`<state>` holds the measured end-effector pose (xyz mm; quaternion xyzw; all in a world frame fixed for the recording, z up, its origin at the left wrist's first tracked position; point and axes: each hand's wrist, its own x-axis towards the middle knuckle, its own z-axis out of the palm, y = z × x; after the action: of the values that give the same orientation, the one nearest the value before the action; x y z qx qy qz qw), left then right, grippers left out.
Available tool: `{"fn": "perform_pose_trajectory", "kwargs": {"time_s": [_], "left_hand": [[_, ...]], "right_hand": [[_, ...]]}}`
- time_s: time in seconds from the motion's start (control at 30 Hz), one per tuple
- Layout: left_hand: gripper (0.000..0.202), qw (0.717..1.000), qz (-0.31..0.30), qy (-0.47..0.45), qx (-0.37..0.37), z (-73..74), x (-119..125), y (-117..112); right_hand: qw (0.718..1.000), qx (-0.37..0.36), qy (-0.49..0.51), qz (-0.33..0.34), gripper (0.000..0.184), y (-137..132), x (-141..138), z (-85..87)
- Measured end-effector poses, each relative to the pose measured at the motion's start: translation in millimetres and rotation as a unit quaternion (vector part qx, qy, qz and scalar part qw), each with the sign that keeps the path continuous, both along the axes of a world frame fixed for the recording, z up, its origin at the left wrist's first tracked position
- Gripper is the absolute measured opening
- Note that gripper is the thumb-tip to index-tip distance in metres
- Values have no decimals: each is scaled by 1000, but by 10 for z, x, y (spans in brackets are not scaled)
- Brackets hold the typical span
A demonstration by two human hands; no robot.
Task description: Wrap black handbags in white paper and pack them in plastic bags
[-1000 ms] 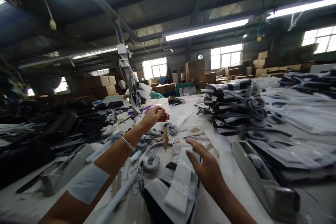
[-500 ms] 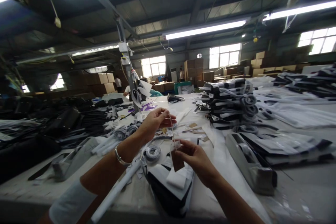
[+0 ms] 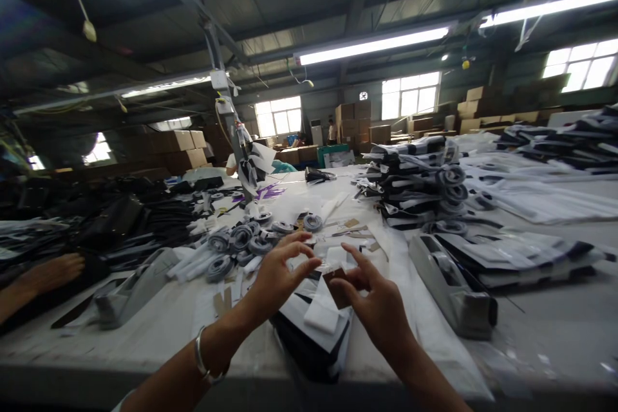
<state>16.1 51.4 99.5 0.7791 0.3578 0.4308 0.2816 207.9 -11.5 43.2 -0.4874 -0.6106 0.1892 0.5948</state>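
Note:
My right hand (image 3: pixel 374 290) pinches a small brown hang tag (image 3: pixel 339 288) between thumb and fingers. To its left, my left hand (image 3: pixel 284 270) is curved, with a gap between thumb and fingertips and nothing visible in them. The tag's string is too fine to make out. Beneath both hands lies a black bag (image 3: pixel 309 351) covered with white wrapping, with a folded white piece (image 3: pixel 322 312) on top. Rolled grey straps (image 3: pixel 241 238) are piled just beyond my left hand.
Grey tape dispensers stand left (image 3: pixel 130 290) and right (image 3: pixel 454 290). A stack of wrapped black goods (image 3: pixel 420 187) is at the right, and black bags are heaped at the left. Another person's hand (image 3: pixel 62 270) rests on black material at the left edge. A pole (image 3: pixel 236 135) rises beyond the straps.
My left hand has come down from the tag's raised string, its fingers now apart. My right hand keeps the tag, shifted slightly right. Another person's hand has appeared at the left.

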Motion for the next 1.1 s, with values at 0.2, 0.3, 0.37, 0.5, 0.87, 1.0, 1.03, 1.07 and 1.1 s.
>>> {"fn": "perform_pose_trajectory", "kwargs": {"time_s": [0.2, 0.3, 0.37, 0.5, 0.87, 1.0, 1.03, 1.07, 1.1], "left_hand": [[12, 999, -23, 26, 0, -166, 75, -124], [10, 999, -30, 18, 16, -217, 107, -138], [12, 999, -20, 23, 45, -243, 116, -147], [14, 994, -1, 30, 103, -289, 129, -148], [38, 997, 19, -31, 71, -640, 236, -263], [35, 997, 49, -15, 64, -677, 277, -200], [33, 996, 55, -8, 70, -667, 282, -184], [29, 995, 60, -1, 79, -652, 286, -172], [25, 994, 63, 5, 90, -637, 290, -165]], "right_hand": [[994, 77, -75, 3, 54, -24, -25, -92], [995, 63, -74, 10, 52, -42, -11, -126], [998, 39, -50, 17, 49, -60, 1, -139], [999, -19, 14, 24, 43, -89, -6, -157], [996, 29, -15, -83, 35, -63, -21, -226], [971, 133, -145, -137, 32, -51, -3, -251], [961, 154, -174, -148, 32, -49, 6, -253], [952, 170, -199, -157, 33, -49, 15, -253], [944, 180, -222, -163, 35, -51, 24, -251]]}}
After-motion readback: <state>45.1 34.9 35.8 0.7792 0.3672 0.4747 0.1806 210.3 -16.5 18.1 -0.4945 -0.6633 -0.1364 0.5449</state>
